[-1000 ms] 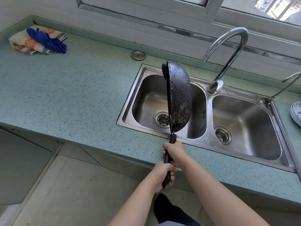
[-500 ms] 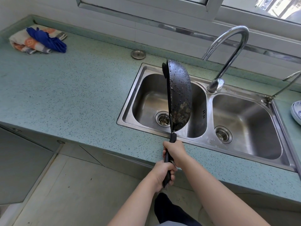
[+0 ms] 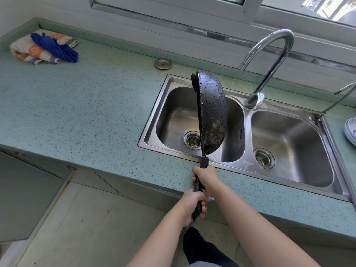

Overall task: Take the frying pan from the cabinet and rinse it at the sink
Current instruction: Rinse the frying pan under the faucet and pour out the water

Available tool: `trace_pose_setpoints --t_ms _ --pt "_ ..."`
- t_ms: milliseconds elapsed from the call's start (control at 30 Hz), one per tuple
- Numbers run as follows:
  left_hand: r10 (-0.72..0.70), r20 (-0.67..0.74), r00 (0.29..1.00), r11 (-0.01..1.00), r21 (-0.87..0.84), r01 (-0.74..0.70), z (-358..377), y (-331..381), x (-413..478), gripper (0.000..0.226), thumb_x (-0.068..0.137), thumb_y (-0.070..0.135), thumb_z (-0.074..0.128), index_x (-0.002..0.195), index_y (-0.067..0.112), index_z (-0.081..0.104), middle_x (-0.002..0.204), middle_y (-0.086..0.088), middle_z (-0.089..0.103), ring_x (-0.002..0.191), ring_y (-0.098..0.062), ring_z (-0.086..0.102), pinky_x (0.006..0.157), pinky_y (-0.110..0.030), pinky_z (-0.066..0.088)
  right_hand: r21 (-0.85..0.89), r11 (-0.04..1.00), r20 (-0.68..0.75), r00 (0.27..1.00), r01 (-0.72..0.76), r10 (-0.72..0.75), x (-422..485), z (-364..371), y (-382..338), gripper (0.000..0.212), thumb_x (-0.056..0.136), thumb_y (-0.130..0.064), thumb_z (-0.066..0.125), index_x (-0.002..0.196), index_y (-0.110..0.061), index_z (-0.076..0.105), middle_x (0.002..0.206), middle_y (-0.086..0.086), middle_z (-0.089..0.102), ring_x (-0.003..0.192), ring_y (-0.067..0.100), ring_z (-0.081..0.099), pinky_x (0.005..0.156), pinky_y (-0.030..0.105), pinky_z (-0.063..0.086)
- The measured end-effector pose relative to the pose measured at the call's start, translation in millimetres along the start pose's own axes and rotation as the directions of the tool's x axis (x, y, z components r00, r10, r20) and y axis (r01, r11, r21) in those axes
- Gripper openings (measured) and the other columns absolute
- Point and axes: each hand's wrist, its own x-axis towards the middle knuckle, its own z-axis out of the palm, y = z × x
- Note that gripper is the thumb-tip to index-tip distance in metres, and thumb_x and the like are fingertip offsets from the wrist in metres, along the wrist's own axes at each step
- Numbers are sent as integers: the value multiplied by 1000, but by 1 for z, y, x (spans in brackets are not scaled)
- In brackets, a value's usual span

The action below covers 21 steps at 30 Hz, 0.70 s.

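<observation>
A: hand status?
B: your left hand (image 3: 192,206) is wrapped round the end of the handle (image 3: 204,162); your right hand (image 3: 207,180) grips it just above, nearer the pan; both curled tight.
A: pan position?
B: frying pan (image 3: 212,112) stands on edge over the sink's left basin (image 3: 173,116), handle toward you; underside faces right, beaded with droplets; faucet (image 3: 269,64) arcs to its right; cloths (image 3: 44,48) far left on the counter (image 3: 86,112).

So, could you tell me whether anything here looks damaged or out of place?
The wet black frying pan, held on edge over the steel sink's left basin, has a mottled, worn-looking patch on its underside near the handle. A round metal plug lies on the green countertop.
</observation>
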Motion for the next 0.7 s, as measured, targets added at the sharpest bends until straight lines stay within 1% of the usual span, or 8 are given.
trace_pose_setpoints --t_ms 67,133,333,467,567,700 --pt "-10 -15 1000 1000 4 10 -1 -1 2 17 78 -2 47 72 14 42 39 6 40 30 -6 38 35 -12 28 11 1000 -6 1000 1 -1 2 0 1 20 82 0 50 64 -7 45 53 6 45 43 16 46 45 24 42" --pt "-15 -26 1000 1000 8 15 -2 -1 2 19 80 -3 44 73 14 42 39 6 40 30 -7 39 35 -12 28 14 1000 -9 1000 5 -5 3 0 2 19 81 0 50 64 -7 44 52 6 45 41 15 45 44 24 42" --pt "-14 -38 999 1000 8 14 -1 1 -1 19 81 -3 45 72 14 43 40 6 40 31 -7 39 35 -13 29 14 1000 -6 1000 4 -4 3 0 2 17 81 0 50 65 -7 45 53 6 46 41 15 46 45 24 43" --pt "2 -94 996 1000 23 1 4 0 -2 17 79 -3 44 72 13 44 39 5 40 30 -7 38 35 -12 27 26 1000 8 1000 -10 9 3 -2 2 17 82 0 49 66 -7 44 53 6 45 42 15 45 46 25 43" --pt "33 -141 989 998 60 -25 14 1 -5 12 73 2 46 70 13 44 40 5 40 30 -8 37 37 -11 26 61 998 23 1000 -22 21 2 -7 1 18 83 -1 46 67 -7 43 54 5 44 42 14 44 45 24 42" --pt "91 -202 975 986 157 -59 29 3 -6 18 78 1 46 65 13 46 45 1 42 29 -10 39 36 -14 25 132 990 70 996 -57 48 1 -18 -1 25 84 -1 43 62 -10 41 50 2 40 35 10 41 43 22 39"
